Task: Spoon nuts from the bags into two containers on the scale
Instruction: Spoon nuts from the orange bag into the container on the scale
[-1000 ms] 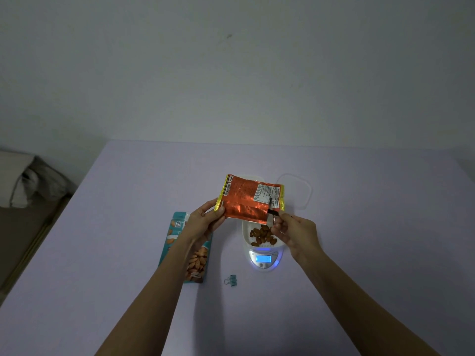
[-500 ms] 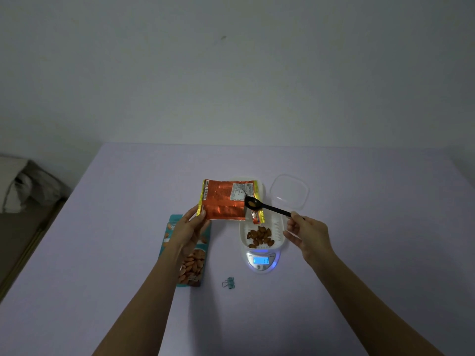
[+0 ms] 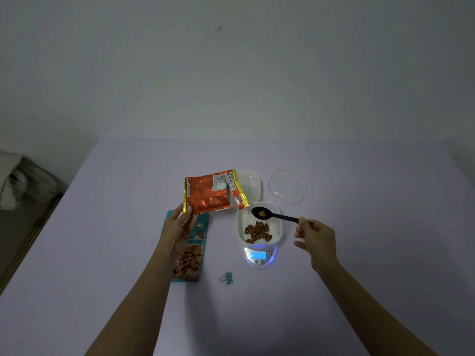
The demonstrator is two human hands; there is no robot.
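My left hand (image 3: 178, 224) grips the lower left corner of an orange foil nut bag (image 3: 209, 195), held up above the table. My right hand (image 3: 314, 236) pinches the handle of a black spoon (image 3: 273, 215) that carries a nut over the far rim of a white container (image 3: 277, 222). That container holds several almonds and sits on a small scale (image 3: 259, 256) with a lit blue display. Behind it, a second white container (image 3: 253, 185) is partly hidden by the foil bag. A teal almond bag (image 3: 191, 250) lies flat under my left forearm.
A clear plastic lid (image 3: 287, 186) lies on the table at the back right of the scale. A small teal binder clip (image 3: 226, 277) lies in front of the scale. Crumpled cloth (image 3: 18, 186) sits on a low surface beyond the table's left edge.
The spoon has come out of the foil bag with a nut and moved right, over the container on the scale. My left hand has shifted the bag to the left.
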